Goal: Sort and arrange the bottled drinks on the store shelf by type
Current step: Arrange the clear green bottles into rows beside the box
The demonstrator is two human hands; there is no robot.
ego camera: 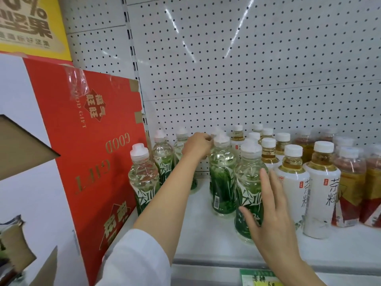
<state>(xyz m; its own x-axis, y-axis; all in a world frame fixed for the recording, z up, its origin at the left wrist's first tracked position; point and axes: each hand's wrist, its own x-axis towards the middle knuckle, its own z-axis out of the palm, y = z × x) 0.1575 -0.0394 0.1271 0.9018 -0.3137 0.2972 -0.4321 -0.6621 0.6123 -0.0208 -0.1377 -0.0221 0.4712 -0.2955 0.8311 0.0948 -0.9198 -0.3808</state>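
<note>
Head view of a white store shelf [206, 230] backed by perforated panel [247, 69]. The left hand [196, 145], arm extended from a white sleeve [136, 259], reaches to the back row; its fingers are curled at the neck of a green-labelled bottle [215, 133] standing just beyond the fingertips, though whether they actually pinch it cannot be told. The right hand [268, 211] is spread, fingers straight and slightly apart, the palm and fingers laid against the side of the front green-labelled bottle [246, 188]; the thumb points left across its label.

Just behind those right fingertips stands another green-labelled bottle [221, 178] with a barcode facing the camera. To the left of the left forearm stand three more green-labelled bottles, the nearest [142, 178] beside a red gift carton [92, 151] that leans on the shelf's left end.

To the right of the right fingers stand white-labelled tea bottles [321, 188] holding yellow liquid, in rows running to the back, and beyond them bottles with red and gold labels [350, 186]. A green and yellow price tag [257, 278] sits on the shelf edge below the right wrist.
</note>
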